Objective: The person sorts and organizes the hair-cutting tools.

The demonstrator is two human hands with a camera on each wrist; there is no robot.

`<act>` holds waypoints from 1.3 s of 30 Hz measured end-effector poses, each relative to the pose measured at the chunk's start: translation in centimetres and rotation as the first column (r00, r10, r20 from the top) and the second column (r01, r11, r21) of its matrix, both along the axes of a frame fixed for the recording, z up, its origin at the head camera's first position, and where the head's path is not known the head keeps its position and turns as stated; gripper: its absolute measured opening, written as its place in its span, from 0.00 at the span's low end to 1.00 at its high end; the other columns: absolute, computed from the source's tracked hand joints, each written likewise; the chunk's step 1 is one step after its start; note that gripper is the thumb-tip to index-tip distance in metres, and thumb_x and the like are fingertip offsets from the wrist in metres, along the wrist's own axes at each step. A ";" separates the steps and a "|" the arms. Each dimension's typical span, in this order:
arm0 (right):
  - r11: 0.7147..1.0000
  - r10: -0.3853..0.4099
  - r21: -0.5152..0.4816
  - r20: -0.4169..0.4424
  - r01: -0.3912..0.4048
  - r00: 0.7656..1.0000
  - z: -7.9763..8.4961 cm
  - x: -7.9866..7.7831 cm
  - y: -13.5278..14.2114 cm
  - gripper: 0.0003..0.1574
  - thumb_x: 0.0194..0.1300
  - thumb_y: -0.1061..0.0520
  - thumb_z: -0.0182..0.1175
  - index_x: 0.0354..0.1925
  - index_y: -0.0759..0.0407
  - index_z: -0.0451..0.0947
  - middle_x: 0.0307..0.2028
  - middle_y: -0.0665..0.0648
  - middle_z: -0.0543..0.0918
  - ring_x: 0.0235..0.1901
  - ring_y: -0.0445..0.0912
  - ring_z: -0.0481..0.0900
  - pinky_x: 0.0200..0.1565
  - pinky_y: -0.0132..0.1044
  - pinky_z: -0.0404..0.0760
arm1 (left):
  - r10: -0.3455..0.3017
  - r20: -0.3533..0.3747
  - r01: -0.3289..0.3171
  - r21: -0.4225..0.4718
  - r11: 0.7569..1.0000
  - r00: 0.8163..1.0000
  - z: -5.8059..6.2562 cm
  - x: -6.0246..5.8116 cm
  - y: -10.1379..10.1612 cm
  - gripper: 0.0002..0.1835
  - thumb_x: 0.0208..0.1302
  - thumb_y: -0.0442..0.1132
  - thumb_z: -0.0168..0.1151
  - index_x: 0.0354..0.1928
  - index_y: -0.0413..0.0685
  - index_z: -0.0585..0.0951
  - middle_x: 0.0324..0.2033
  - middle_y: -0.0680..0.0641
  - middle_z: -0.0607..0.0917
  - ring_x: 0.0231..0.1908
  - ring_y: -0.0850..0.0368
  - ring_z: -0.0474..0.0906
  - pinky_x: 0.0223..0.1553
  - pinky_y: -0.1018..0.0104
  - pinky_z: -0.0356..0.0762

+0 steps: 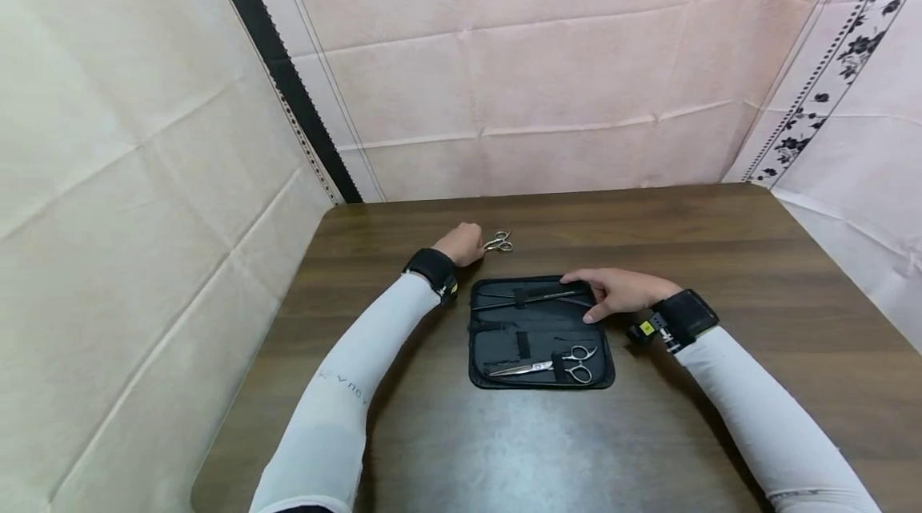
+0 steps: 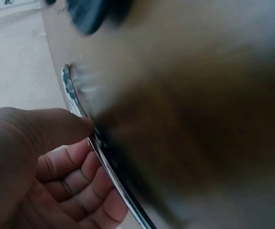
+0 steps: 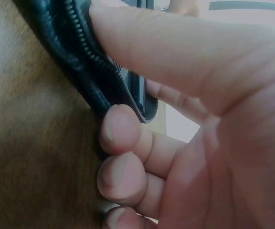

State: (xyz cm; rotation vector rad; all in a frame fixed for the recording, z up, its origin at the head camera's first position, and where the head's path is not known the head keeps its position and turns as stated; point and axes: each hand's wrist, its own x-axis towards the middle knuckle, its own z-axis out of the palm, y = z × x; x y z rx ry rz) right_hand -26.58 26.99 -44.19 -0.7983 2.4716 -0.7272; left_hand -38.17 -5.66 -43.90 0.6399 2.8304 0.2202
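Note:
My left hand (image 1: pixel 463 244) pinches a pair of scissors (image 1: pixel 500 242) behind the case, its finger loops sticking out to the right. In the left wrist view the thumb presses the metal scissors (image 2: pixel 121 188) against curled fingers. A black zip case (image 1: pixel 497 337) lies unfolded on the table, and my right hand (image 1: pixel 623 291) grips its right edge. Up close, the right thumb lies over the zip (image 3: pixel 80 31) and fingertips touch the case's side. Strapped inside the case are another pair of scissors (image 1: pixel 529 369) and a slim dark tool (image 1: pixel 529 301), its kind unclear.
The wooden table (image 1: pixel 403 433) has its far edge against a pale hanging cloth (image 1: pixel 547 73). More cloth (image 1: pixel 137 201) hangs along the left side, and a flower-patterned strip (image 1: pixel 828 89) runs down at the right.

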 end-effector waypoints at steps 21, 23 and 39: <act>1.000 0.005 -0.012 -0.006 -0.005 1.000 -0.1 0.2 0.3 0.47 0.63 0.48 0.74 0.76 0.50 0.67 0.24 0.48 0.70 0.25 0.43 0.69 0.32 0.35 0.69 | -0.085 0.000 0.085 0.021 0.996 0.996 0.3 4.9 -4.2 0.22 0.71 0.34 0.64 0.16 0.51 0.74 0.15 0.55 0.66 0.18 0.61 0.63 0.22 0.69 0.60; 1.000 0.007 -0.017 -0.010 -0.007 1.000 0.0 0.2 0.3 0.47 0.63 0.48 0.74 0.76 0.50 0.67 0.24 0.48 0.70 0.25 0.43 0.69 0.32 0.35 0.69 | -0.092 -0.006 0.093 0.015 0.996 0.996 0.3 4.9 -4.3 0.21 0.71 0.34 0.64 0.16 0.51 0.74 0.16 0.56 0.66 0.18 0.61 0.63 0.22 0.70 0.59; 1.000 -0.006 -0.007 -0.013 0.006 1.000 1.2 1.2 -0.3 0.48 0.66 0.49 0.72 0.77 0.55 0.64 0.23 0.48 0.69 0.24 0.43 0.69 0.31 0.35 0.68 | -0.152 -0.125 0.157 0.033 0.987 0.980 2.9 6.2 -4.6 0.12 0.72 0.33 0.63 0.26 0.47 0.78 0.21 0.55 0.71 0.21 0.63 0.65 0.24 0.70 0.62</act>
